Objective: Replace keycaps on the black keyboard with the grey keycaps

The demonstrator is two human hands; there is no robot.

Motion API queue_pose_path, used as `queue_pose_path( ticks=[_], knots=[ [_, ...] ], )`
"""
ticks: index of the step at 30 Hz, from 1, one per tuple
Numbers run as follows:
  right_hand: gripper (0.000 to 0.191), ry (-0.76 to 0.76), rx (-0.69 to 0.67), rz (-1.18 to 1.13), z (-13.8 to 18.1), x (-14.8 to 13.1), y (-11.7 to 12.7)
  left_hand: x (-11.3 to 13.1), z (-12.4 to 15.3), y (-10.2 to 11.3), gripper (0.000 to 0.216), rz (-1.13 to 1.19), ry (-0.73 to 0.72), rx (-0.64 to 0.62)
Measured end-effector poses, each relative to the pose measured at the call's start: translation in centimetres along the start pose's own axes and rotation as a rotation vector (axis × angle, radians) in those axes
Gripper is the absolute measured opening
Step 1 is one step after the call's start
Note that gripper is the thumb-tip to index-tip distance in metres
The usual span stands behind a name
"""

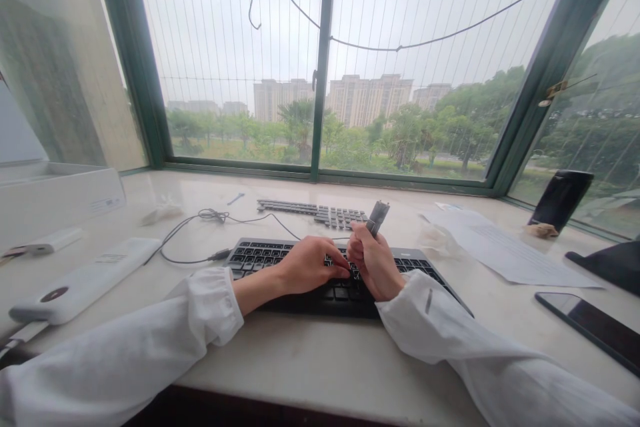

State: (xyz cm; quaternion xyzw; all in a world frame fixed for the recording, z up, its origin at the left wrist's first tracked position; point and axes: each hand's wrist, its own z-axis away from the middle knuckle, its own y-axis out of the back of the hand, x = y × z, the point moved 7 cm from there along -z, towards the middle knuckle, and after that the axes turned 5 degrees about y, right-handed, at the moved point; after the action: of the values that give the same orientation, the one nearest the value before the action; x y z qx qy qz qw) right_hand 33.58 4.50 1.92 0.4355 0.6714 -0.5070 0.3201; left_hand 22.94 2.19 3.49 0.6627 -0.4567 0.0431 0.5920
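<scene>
A black keyboard (345, 293) lies on the white sill in front of me, with bare switch spots showing in part of its rows. My right hand (375, 260) is wrapped in a fist around a dark grey handheld tool (379, 217), whose notched end sticks up above the thumb. The tool's lower end is hidden by the fist, low over the keys. Beside it, my left hand (313, 265) rests over the keyboard's middle, thumb and fingers pinched together; whatever is between them is too small to see. Loose keycaps (335, 215) stand in rows behind the keyboard.
A black cable (187, 257) runs from the keyboard's left end. To the left lie a white power bank (90, 280) and a white box (60, 197). Printed paper (500, 247), a phone (590, 327) and a black upright object (563, 199) are on the right. Windows close off the back.
</scene>
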Motion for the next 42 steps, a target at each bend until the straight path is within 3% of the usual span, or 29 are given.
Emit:
queue_pose_path(
  ticks=[5, 11, 36, 42],
  knots=[
    [0.043, 0.102, -0.153, 0.106, 0.3, -0.6, -1.0, 0.1, 0.1, -0.1, 0.023, 0.020, -0.015, -0.021],
    [0.040, 0.109, -0.213, 0.100, 0.3, -0.6, -1.2, -0.2, 0.1, -0.2, 0.026, 0.030, 0.007, -0.019],
    [0.039, 0.302, -0.190, 0.383, 1.2, -2.5, -1.6, -0.4, 0.0, -0.1, 0.032, 0.012, 0.018, 0.003],
    [0.040, 0.361, -0.237, 0.457, 1.5, -2.7, -1.7, -0.4, -0.1, -0.2, 0.035, 0.014, 0.002, -0.007]
  ],
)
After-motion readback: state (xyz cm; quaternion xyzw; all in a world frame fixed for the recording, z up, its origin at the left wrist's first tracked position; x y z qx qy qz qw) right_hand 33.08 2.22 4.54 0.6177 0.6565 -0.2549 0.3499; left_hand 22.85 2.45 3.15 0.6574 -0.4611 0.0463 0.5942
